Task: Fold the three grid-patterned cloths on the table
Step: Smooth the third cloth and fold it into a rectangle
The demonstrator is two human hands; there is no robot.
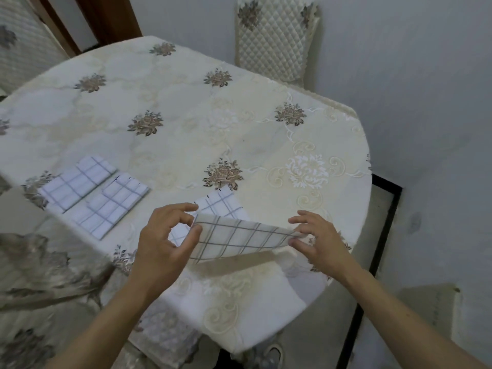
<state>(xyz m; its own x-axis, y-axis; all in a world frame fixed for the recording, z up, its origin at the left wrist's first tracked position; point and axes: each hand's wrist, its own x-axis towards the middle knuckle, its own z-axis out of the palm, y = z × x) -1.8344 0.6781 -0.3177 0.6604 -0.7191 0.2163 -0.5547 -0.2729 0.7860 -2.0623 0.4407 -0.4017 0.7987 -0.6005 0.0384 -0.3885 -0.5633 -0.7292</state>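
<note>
A white cloth with a grey grid (234, 238) is lifted near the table's front edge, its near half raised over the part still lying flat. My left hand (165, 241) pinches its left corner between thumb and fingers. My right hand (316, 238) pinches its right corner. Two more grid-patterned cloths lie folded side by side at the left: one farther back (77, 182), one nearer (111, 206).
The table (186, 123) wears a cream cloth with brown flower motifs. A quilted chair (274, 41) stands behind it at the far side. Another covered chair (34, 275) is at my left. The table's edge drops off on the right, close to the wall.
</note>
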